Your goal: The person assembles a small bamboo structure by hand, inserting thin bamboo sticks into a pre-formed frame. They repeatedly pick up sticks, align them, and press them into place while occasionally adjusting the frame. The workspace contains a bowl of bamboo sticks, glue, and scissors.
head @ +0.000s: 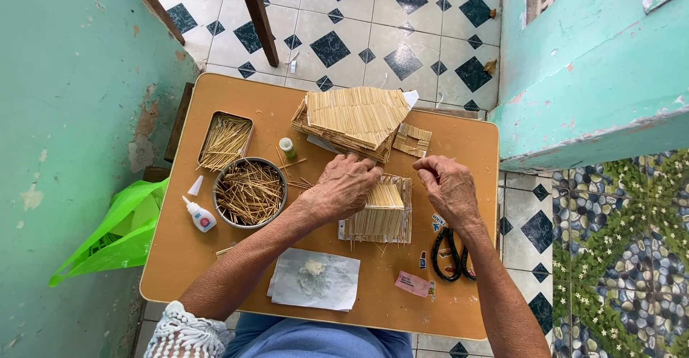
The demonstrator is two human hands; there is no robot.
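Toothpick panels make up the small house model [384,213] that sits near the middle of the desk [459,308], and both hands are at it. The left hand [346,183] lies palm down over the model's upper left corner, fingers curled over its edge and touching it. The right hand [446,186] hovers just right of the model, its fingers bent inward toward the thumb; whether it pinches a toothpick cannot be made out.

Beyond the model lies a larger stack of toothpick panels [355,119]. Left of the model stand a round tin of loose toothpicks [250,193], a rectangular tin [225,141] and a glue bottle [200,216]. Nearer the person than the model lies a white paper [314,279] with a blob of glue. Scissors [451,254] lie right of the model, partly hidden under the right forearm.
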